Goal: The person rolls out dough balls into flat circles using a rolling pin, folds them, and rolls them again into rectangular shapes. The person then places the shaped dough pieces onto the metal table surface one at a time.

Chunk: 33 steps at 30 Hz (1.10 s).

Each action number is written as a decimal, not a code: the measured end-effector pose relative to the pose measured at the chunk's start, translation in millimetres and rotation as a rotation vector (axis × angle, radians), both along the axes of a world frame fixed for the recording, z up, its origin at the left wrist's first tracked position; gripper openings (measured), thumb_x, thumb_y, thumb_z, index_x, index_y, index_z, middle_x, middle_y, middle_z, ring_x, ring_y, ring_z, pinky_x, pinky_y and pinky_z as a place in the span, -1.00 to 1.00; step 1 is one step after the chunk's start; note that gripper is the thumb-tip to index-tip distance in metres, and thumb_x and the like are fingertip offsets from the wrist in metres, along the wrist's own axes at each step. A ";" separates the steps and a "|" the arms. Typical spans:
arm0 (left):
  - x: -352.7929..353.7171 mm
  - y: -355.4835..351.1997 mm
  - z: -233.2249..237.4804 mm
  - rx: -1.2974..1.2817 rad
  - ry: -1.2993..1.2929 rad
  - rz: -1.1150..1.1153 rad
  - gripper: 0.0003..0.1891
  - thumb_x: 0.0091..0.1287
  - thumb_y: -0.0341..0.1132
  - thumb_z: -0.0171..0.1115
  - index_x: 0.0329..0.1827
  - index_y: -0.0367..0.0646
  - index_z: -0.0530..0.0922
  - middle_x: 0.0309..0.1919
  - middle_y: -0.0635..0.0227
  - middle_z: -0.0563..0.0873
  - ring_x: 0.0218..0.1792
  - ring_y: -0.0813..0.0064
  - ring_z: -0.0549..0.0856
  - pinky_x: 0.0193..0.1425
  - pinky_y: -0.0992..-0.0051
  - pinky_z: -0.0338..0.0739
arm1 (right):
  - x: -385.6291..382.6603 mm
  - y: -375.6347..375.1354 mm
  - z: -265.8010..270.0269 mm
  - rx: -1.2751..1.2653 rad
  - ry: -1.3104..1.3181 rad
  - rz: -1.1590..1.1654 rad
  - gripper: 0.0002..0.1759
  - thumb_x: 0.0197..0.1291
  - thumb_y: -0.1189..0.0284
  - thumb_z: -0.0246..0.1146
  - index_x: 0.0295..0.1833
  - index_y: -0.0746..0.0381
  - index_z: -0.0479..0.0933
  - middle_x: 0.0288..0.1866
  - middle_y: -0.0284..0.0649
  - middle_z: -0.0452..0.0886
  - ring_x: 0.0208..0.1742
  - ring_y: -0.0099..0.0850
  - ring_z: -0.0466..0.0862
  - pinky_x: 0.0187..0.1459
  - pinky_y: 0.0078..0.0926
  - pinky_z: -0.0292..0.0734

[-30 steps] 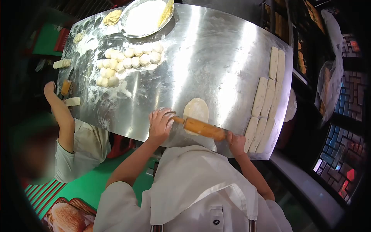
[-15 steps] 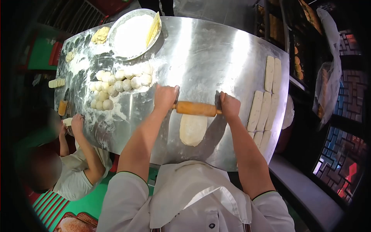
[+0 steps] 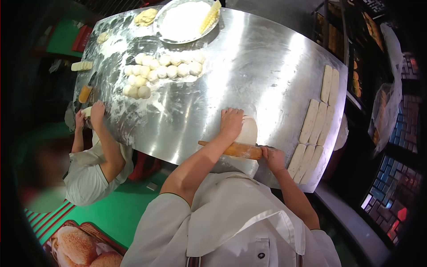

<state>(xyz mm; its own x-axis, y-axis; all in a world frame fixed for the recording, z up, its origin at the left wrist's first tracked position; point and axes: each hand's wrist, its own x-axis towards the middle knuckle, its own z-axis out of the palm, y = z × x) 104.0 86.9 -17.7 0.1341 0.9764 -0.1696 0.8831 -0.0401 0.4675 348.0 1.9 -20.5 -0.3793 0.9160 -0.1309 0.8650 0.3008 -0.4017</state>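
Over at the far edge of the tabletop (image 3: 213,89) there's a wide round bowl (image 3: 176,42) full of white flour (image 3: 184,21), with a yellow, ridged piece (image 3: 210,18) leaning on its right side. Low on the left, a reddish-brown basket (image 3: 108,239) shows golden buns (image 3: 76,244); whether real or printed, I can't tell.

A yellowish dough lump (image 3: 145,17) lies just left of the bowl, and nearer sits a cluster of floury dough balls (image 3: 172,71). Eight pale dough strips (image 3: 309,121) line the right end. A co-worker's hands (image 3: 97,113) are busy with a small pale piece at the left edge.

The flat dough sheet (image 3: 250,129), smooth, pale and rounded at its far end, lies in front of the apron, near the front edge. A brown wooden rolling pin (image 3: 242,150) crosses it, partly hidden by the left forearm. The right hand (image 3: 273,159) has its fingers wrapped round the pin's right handle. The left hand (image 3: 231,123) is at the sheet's left side, fingers close together; I can't tell whether they pinch it.
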 end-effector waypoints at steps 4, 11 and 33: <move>-83.8 -55.4 3.7 -0.009 -0.026 0.403 -0.81 0.18 -0.29 0.36 -0.17 -0.08 0.64 -0.28 0.20 0.72 -0.10 0.13 0.64 0.12 0.13 0.32 | 13.7 -18.4 6.4 -0.014 -0.071 0.028 -0.54 0.43 0.19 0.08 -0.50 0.12 0.66 -0.62 -0.16 0.62 -0.59 -0.15 0.64 -0.48 -0.18 0.54; -282.4 -100.5 -22.7 0.137 0.071 1.011 -0.81 0.24 -0.31 0.29 -0.16 -0.21 0.60 -0.25 0.10 0.71 -0.14 0.02 0.67 -0.01 0.17 0.48 | 23.6 -58.0 -8.5 -0.082 -0.064 -0.136 -0.48 0.46 0.12 0.01 -0.44 0.17 0.68 -0.59 -0.09 0.63 -0.55 -0.08 0.65 -0.44 -0.12 0.54; -66.4 -88.0 63.6 0.345 -0.272 0.018 -0.87 0.25 -0.33 0.29 -0.20 -0.14 0.58 -0.14 0.27 0.62 -0.03 0.22 0.55 0.14 0.17 0.33 | 20.1 -36.5 20.0 -0.072 -0.026 -0.275 -0.55 0.41 0.20 0.11 -0.52 0.16 0.63 -0.60 -0.10 0.62 -0.61 -0.07 0.62 -0.53 -0.16 0.51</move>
<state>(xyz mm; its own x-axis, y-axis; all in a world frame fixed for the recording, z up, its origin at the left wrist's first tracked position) 37.6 -1.1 45.9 0.1117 0.9722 0.2058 0.7315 -0.2206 0.6452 368.2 -34.6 -0.5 -0.1132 0.9720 -0.2059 0.9204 0.0246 -0.3901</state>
